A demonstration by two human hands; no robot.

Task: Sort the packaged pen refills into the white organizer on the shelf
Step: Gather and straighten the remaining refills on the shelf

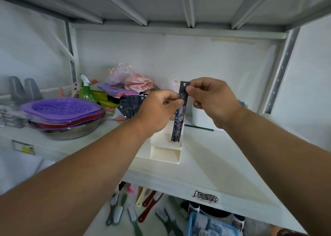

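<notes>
Refill packet (179, 110) held upright above the white organizer (165, 152) on the shelf (215, 155), lower end at its slot; left hand (158, 108) and right hand (213, 99) pinch its top with closed fingers, evidently steadying it for insertion.

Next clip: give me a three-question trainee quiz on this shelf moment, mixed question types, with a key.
1. True or false: both hands pinch the same refill packet.
2. Where is the packet's lower end? A) in the steel bowl B) at the white organizer C) on the floor
3. Fill in: the left hand also holds a fan of more dark ____.

Key:
1. True; the right hand pinches its top and the left hand holds it just below.
2. B
3. Packets
</notes>
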